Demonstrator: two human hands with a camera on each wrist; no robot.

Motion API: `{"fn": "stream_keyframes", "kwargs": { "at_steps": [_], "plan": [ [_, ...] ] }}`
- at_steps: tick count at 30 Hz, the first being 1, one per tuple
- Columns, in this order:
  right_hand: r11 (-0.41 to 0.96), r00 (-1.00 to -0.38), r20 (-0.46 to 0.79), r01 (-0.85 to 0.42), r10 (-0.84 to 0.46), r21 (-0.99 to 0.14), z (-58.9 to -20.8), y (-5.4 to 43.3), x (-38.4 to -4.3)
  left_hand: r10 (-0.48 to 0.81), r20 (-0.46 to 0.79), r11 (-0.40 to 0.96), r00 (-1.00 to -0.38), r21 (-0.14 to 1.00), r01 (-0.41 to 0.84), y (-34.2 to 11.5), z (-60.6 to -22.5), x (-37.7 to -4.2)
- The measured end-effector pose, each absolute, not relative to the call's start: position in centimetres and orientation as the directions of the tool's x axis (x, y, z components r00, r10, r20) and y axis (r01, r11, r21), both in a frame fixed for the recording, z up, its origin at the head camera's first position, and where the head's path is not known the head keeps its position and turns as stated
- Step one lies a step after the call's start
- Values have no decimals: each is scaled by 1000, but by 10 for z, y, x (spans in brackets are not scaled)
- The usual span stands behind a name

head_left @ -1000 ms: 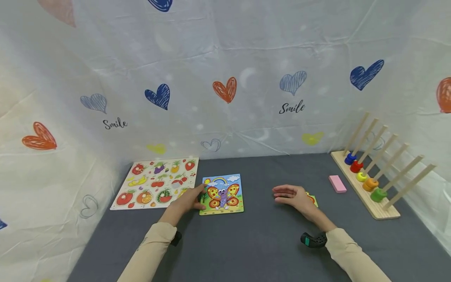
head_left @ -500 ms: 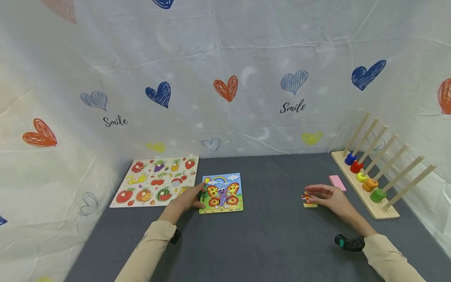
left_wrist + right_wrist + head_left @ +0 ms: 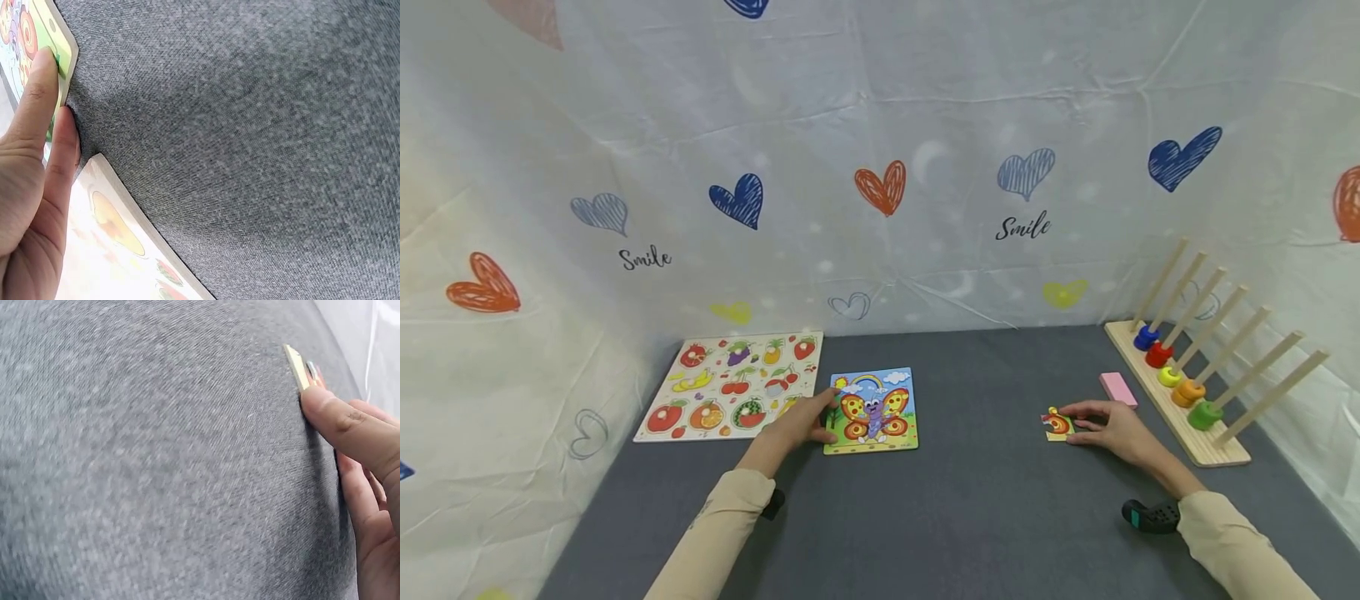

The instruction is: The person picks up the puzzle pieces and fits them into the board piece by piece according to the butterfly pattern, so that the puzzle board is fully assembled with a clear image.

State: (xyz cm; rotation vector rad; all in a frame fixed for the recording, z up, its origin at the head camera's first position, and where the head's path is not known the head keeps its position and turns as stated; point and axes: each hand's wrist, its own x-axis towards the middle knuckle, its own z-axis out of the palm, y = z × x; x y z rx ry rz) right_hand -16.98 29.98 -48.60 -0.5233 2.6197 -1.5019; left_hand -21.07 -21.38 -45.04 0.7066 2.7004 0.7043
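In the head view a square butterfly puzzle (image 3: 874, 417) lies left of centre on the dark grey table. My left hand (image 3: 797, 422) rests at its left edge. The left wrist view has the straight thumb (image 3: 39, 84) pressing on the puzzle's face near a corner, another finger beside the edge. Farther right, my right hand (image 3: 1108, 429) pinches a small puzzle piece (image 3: 1057, 426) with red, yellow and green print at its right side. The right wrist view shows the thumb (image 3: 322, 403) on the piece's near edge; the fingers beyond are partly hidden.
A fruit board (image 3: 730, 389) lies at the back left, close to the left hand. Behind the right hand is a pink block (image 3: 1117, 390). A wooden peg rack (image 3: 1180, 400) with coloured rings stands at the right. A printed cloth (image 3: 880, 275) closes off the back.
My right hand has moved right from the table's middle to the small piece and grips its right side, leaving its face uncovered. My left hand has stayed at the butterfly puzzle.
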Motion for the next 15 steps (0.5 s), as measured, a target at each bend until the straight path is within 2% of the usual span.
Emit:
{"fn": "stream_keyframes", "kwargs": {
  "at_steps": [4, 15],
  "plan": [
    [465, -946, 95, -238, -309, -853, -484, 296, -169, 524, -125, 761, -843, 513, 397, -214, -452, -212],
    [228, -948, -17, -58, -317, -972, -484, 258, -176, 521, -130, 773, -844, 491, 402, -215, -452, -214]
  ]
}}
